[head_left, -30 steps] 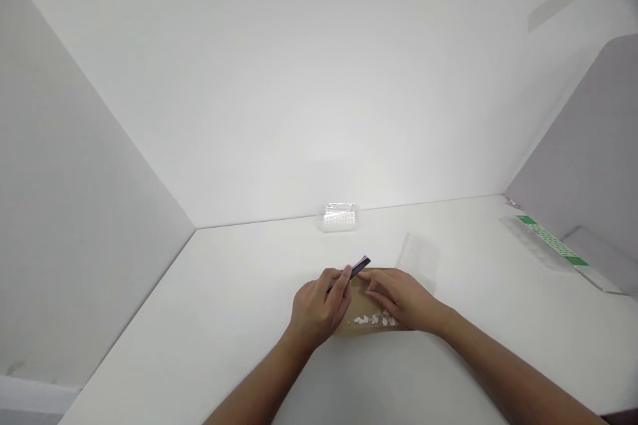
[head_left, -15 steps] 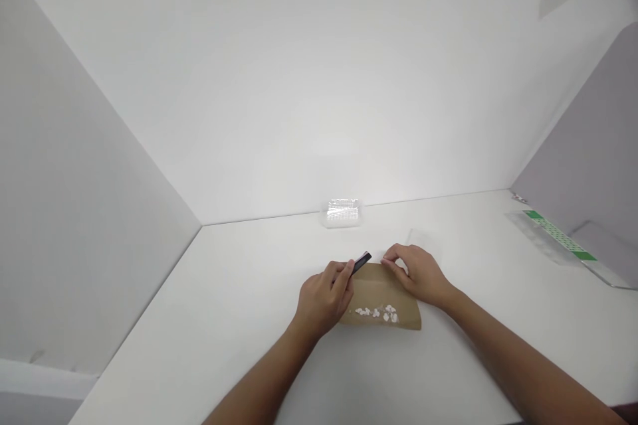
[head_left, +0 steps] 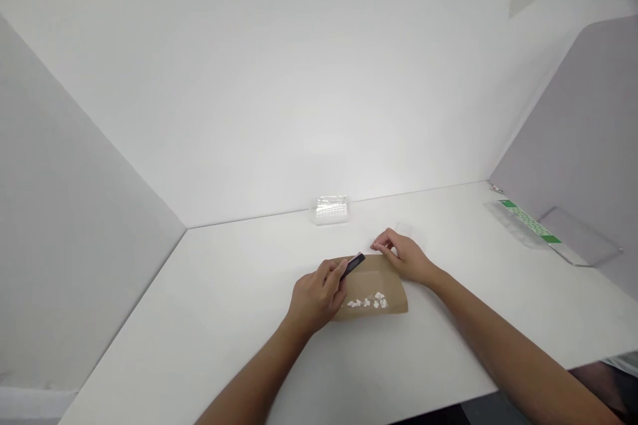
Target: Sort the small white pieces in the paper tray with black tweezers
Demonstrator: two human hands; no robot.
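A brown sheet of paper or card (head_left: 381,275) lies on the white table, with several small white flower-shaped pieces (head_left: 366,301) in a row along its near edge. My left hand (head_left: 319,292) rests over the sheet's left side, fingers wrapped round a slim black tool (head_left: 353,265); its exact kind does not show. The tool's tip points up and to the right. At the sheet's far right edge, my right hand (head_left: 403,257) is closed in a pinch, thumb against fingertips. Whatever lies in that pinch is too small to make out.
A clear plastic box (head_left: 331,210) stands against the back wall. Behind my right hand lies a faint transparent item (head_left: 409,231). A clear bag with a green patterned header (head_left: 531,221) lies at the right, beside a thin wire frame (head_left: 573,261) near the grey side panel (head_left: 588,133).
The camera view has shifted, so the scene sits a little further left. My right hand's pinch has moved slightly off the sheet's far edge. My left hand keeps its hold on the black tool.
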